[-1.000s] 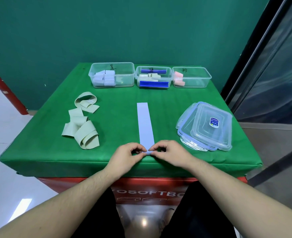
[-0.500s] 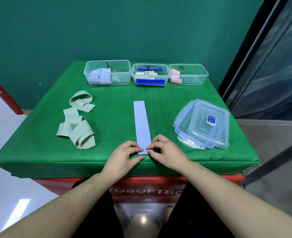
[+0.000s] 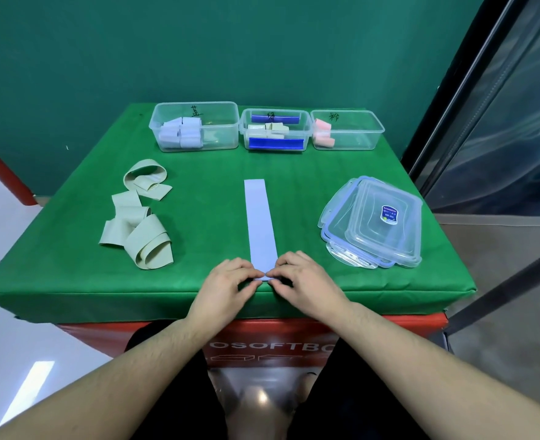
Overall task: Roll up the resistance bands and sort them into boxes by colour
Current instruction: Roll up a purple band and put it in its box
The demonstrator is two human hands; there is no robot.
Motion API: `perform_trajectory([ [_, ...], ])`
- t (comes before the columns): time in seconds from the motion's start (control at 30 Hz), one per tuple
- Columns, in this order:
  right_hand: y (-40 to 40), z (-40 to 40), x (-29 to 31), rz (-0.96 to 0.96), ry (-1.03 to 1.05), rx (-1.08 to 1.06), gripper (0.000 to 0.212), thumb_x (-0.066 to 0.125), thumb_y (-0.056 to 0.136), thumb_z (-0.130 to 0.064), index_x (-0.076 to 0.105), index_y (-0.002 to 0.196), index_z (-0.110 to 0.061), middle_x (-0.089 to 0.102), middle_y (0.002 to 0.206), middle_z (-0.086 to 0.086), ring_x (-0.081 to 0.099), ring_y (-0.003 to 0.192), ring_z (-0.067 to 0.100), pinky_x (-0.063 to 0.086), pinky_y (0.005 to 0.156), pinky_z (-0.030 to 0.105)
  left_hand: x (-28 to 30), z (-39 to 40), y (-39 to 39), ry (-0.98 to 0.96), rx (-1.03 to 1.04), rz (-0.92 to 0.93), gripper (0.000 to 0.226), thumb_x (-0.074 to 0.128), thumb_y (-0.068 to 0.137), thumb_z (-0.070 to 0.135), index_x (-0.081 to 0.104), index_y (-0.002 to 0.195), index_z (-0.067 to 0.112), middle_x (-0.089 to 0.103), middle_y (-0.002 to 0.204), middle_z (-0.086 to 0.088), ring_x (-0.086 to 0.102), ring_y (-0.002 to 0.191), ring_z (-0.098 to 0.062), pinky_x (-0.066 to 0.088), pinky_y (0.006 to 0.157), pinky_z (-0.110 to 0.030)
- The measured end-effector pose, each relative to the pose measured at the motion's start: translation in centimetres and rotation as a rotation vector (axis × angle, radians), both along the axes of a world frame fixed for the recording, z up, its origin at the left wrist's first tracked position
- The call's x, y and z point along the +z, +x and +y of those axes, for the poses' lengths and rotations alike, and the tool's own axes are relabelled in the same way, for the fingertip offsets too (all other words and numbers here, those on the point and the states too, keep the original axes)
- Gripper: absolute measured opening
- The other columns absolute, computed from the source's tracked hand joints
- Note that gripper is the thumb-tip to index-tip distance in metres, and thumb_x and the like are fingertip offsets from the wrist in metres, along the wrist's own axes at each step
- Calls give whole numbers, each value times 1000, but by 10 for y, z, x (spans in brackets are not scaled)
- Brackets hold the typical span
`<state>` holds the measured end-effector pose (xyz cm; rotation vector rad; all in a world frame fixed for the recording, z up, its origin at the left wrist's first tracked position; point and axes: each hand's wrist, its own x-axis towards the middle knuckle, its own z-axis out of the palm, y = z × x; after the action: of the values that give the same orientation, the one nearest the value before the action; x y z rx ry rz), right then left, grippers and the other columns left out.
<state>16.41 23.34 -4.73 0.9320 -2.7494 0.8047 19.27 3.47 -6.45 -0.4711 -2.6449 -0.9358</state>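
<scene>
A light blue resistance band [image 3: 260, 220] lies flat and straight on the green table, running away from me. My left hand [image 3: 227, 287] and my right hand [image 3: 300, 281] pinch its near end at the table's front edge, fingertips almost meeting. Loose pale green bands [image 3: 138, 227] lie in a heap at the left. Along the back stand three clear boxes: the left box [image 3: 217, 122] holds light blue rolls, the middle box [image 3: 306, 128] holds pale green rolls and dark blue pieces, the right box [image 3: 360, 134] holds pink rolls.
A stack of clear lids [image 3: 376, 223] with blue seals sits at the right of the green table [image 3: 294, 166]. A red base shows under the table's front edge. A dark frame rises at the right, and a green wall stands behind.
Both hands have stayed at the band's near end, with the fingertips shifting slightly closer together on it. The camera view has drifted a little.
</scene>
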Motion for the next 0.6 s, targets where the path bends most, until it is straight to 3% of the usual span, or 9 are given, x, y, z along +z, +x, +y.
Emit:
perform_trajectory([
  [0.13,-2,1,2,-23,-2,7,20,65,94,-29,76,107,-18,64,98,-5,50,92,12,37,86,20,0,-1,0,4,-8,-13,14,73,87,25,76,100,20,63,94,12,56,86,-11,46,81,-29],
  [0.27,-2,0,3,-5,2,20,18,64,94,-28,76,104,-19,61,97,-4,47,91,14,36,87,20,2,0,0,15,-22,-53,32,56,92,44,75,100,20,56,95,16,54,89,-9,44,83,-29],
  [0.4,-6,0,3,-75,-5,2,20,63,96,-31,75,107,-20,64,99,-3,51,94,14,40,89,25,2,0,-1,10,-26,-50,16,65,93,29,74,101,19,59,95,14,53,89,-9,46,85,-35],
  [0.53,-8,1,4,-143,-86,-46,17,69,92,-31,75,104,-21,68,95,-6,57,94,12,43,88,24,4,0,-4,7,5,-90,30,53,92,46,74,101,26,63,95,17,56,90,-11,46,87,-41],
  [0.6,-9,1,5,-179,-114,-58,14,70,91,-31,74,100,-22,68,92,-8,57,91,9,43,85,23,4,0,-5,24,13,-101,25,56,91,44,74,100,29,64,96,20,57,92,-10,45,88,-42],
])
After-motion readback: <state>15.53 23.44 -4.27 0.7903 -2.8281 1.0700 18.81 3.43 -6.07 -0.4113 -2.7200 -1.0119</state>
